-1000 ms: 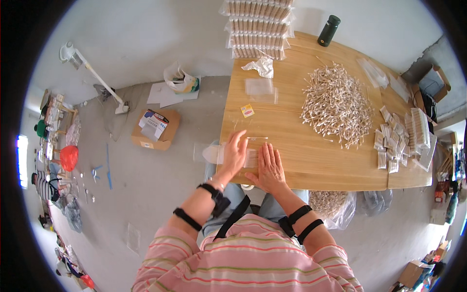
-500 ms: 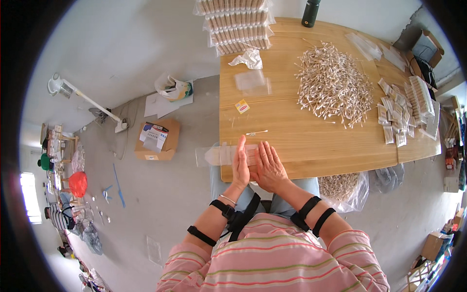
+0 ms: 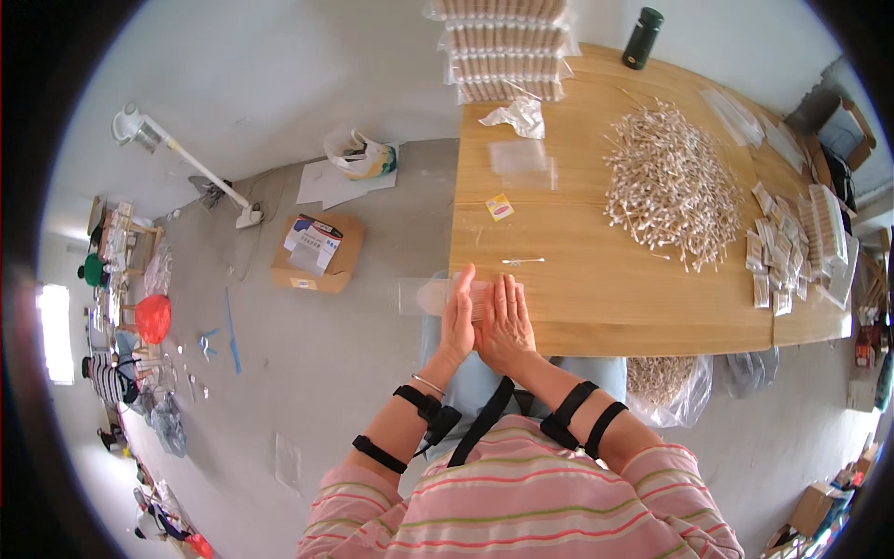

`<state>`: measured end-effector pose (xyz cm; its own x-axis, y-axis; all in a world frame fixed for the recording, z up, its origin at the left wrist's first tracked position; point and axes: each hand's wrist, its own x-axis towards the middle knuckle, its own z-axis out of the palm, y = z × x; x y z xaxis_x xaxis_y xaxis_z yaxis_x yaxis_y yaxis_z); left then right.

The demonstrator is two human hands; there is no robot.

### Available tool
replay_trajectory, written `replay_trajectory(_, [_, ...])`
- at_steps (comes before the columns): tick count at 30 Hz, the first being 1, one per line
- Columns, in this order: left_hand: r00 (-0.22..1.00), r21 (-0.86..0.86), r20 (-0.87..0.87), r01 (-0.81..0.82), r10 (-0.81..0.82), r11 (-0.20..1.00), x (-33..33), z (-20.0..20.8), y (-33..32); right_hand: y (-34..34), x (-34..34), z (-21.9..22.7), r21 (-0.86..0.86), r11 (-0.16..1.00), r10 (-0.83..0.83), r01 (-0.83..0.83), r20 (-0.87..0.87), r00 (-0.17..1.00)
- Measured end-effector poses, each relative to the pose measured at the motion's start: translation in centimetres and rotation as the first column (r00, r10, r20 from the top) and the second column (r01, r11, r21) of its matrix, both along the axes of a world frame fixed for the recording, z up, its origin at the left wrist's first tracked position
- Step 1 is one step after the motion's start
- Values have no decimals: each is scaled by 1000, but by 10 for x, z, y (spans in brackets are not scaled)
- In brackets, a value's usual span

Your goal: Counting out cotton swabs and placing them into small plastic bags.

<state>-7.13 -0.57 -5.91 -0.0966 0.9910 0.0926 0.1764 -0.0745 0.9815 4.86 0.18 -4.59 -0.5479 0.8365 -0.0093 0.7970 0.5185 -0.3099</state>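
A clear plastic bag of cotton swabs (image 3: 480,298) lies at the table's front left corner, its flap (image 3: 424,296) sticking out past the left edge. My left hand (image 3: 458,321) stands on its side against the bag, fingers straight and together. Flat on the bag's right part rests my right hand (image 3: 506,328), fingers stretched out. The two hands nearly meet over the bag and hide much of it. Just beyond them are a few loose swabs (image 3: 523,261). Farther off sits a small yellow packet (image 3: 499,207).
A large heap of loose swabs (image 3: 672,182) covers the table's middle right. Filled small bags (image 3: 780,244) lie right of it. Stacked swab packs (image 3: 507,56), crumpled white plastic (image 3: 518,117), flat clear bags (image 3: 521,160) and a dark bottle (image 3: 643,39) are farther back. A carton (image 3: 321,256) stands on the floor.
The whole view has shifted, so the table and its things sit farther right in the picture. Both hands stay on the bag; my right hand's fingers point more straight ahead.
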Motion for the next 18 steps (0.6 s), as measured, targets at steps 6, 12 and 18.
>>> replay_trajectory(6, [952,148,-306,19,27,989,-42,11,0,3,-8,5,-65,998,8,-9,-21,1000])
replay_trajectory(12, [489,-211,-832,160,-263,964,-88,54,8,4,-6,-1,-52,998,-22,20,-42,999])
replay_trajectory(18, [398,-239,-865,209,-305,948,-86,54,12,4,-7,1,-58,998,-20,19,-26,999])
